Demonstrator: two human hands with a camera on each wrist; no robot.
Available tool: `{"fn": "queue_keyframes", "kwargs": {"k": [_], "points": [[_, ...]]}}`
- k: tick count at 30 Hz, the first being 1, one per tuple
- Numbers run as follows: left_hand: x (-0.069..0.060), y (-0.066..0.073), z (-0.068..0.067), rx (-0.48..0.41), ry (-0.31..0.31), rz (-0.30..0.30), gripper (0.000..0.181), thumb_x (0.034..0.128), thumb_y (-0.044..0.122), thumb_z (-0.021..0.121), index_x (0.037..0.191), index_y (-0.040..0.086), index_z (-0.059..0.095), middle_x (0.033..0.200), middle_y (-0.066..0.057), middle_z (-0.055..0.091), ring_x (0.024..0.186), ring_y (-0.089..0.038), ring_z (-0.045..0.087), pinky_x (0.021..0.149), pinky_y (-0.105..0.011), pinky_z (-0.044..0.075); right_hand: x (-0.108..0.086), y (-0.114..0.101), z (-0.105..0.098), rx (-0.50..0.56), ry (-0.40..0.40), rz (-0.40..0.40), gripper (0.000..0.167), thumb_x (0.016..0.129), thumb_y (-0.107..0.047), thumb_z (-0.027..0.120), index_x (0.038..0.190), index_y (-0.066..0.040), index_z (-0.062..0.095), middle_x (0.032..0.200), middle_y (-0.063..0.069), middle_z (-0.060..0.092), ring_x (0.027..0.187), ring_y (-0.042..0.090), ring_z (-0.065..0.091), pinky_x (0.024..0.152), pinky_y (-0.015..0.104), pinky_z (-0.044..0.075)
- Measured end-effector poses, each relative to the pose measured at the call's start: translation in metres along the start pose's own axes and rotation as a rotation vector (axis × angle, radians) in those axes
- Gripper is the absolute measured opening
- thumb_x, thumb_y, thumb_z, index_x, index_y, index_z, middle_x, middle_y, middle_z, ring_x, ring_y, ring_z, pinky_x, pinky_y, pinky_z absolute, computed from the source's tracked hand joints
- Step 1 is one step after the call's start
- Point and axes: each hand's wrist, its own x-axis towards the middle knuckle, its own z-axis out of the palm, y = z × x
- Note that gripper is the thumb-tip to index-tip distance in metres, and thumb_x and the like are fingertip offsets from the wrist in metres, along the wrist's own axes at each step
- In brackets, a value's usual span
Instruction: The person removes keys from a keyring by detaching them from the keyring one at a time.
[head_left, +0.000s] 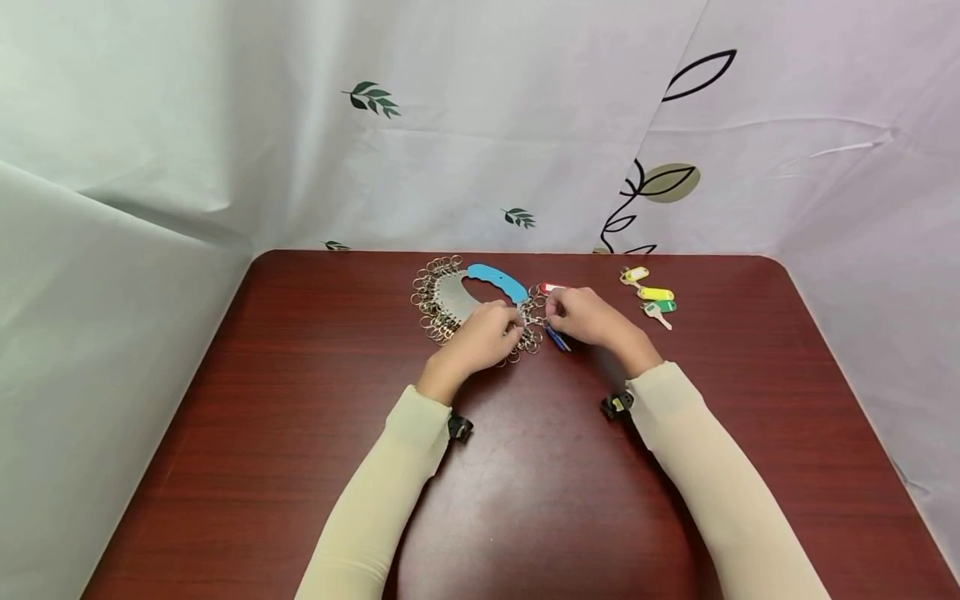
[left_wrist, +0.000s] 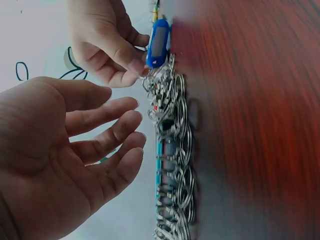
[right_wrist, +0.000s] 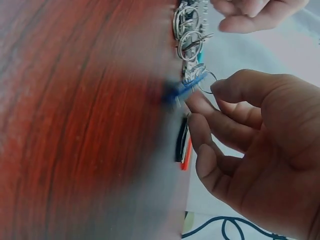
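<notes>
A curved grey metal plate [head_left: 450, 293] with a blue handle [head_left: 497, 280] lies on the table, its outer edge hung with many metal key rings. In the right wrist view, my right hand [right_wrist: 265, 135] pinches a metal ring [right_wrist: 215, 76] between thumb and finger, at the plate's right end. A blue key tag [left_wrist: 158, 44] is by those fingertips. My left hand [head_left: 486, 335] hovers at the plate's front edge; in the left wrist view its fingers are loosely bent, with nothing between them. A red key tag [head_left: 551, 288] lies just behind my right hand.
On the reddish-brown table [head_left: 300, 375], to the right, lie two yellow key tags [head_left: 656, 294], a green key tag [head_left: 665, 307] and a silver key [head_left: 658, 315]. White curtains [head_left: 450, 150] with leaf prints stand behind the table and at its sides.
</notes>
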Motion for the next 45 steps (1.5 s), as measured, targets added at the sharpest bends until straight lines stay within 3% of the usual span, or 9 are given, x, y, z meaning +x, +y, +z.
{"fn": "queue_keyframes", "kwargs": {"k": [6, 12, 20, 29, 45], "points": [[0.005, 0.002, 0.006, -0.014, -0.013, -0.046, 0.015, 0.1000, 0.012, 0.062, 0.100, 0.007, 0.076, 0.102, -0.008, 0.068, 0.100, -0.022, 0.062, 0.093, -0.038, 0.052, -0.003, 0.001, -0.002, 0.052, 0.034, -0.014, 0.004, 0.096, -0.008, 0.062, 0.093, -0.008, 0.064, 0.084, 0.004, 0.067, 0.079, 0.020, 0.061, 0.076, 0.036, 0.049], [0.012, 0.005, 0.012, -0.025, 0.032, -0.083, 0.013, 0.1001, 0.013, 0.064, 0.104, 0.008, 0.075, 0.104, -0.008, 0.065, 0.100, -0.024, 0.061, 0.091, -0.039, 0.052, -0.004, 0.003, -0.001, 0.113, 0.056, -0.018, 0.004, 0.097, -0.007, 0.063, 0.095, -0.009, 0.066, 0.084, 0.004, 0.069, 0.080, 0.019, 0.062, 0.076, 0.035, 0.049], [0.015, 0.008, 0.018, -0.021, 0.087, -0.045, 0.006, 0.0972, 0.015, 0.072, 0.100, 0.012, 0.076, 0.105, -0.006, 0.065, 0.104, -0.026, 0.061, 0.091, -0.040, 0.052, -0.005, 0.000, 0.002, 0.196, 0.072, -0.019, 0.005, 0.100, -0.009, 0.065, 0.095, -0.008, 0.065, 0.089, 0.007, 0.070, 0.083, 0.021, 0.062, 0.077, 0.035, 0.048], [0.015, 0.002, 0.017, -0.073, 0.180, -0.012, 0.006, 0.0971, 0.010, 0.071, 0.098, 0.008, 0.077, 0.099, -0.008, 0.070, 0.091, -0.020, 0.066, 0.081, -0.032, 0.056, -0.010, -0.005, 0.006, 0.233, 0.144, -0.022, 0.005, 0.099, -0.012, 0.068, 0.095, -0.010, 0.066, 0.088, 0.006, 0.070, 0.082, 0.020, 0.064, 0.075, 0.034, 0.051], [0.013, -0.004, 0.014, -0.128, 0.216, 0.000, 0.007, 0.0975, 0.010, 0.071, 0.095, 0.008, 0.077, 0.089, -0.005, 0.073, 0.077, -0.016, 0.062, 0.071, -0.029, 0.052, -0.015, -0.008, 0.008, 0.225, 0.213, -0.049, 0.004, 0.097, -0.010, 0.071, 0.093, -0.009, 0.070, 0.088, 0.005, 0.069, 0.081, 0.020, 0.061, 0.075, 0.035, 0.050]]}}
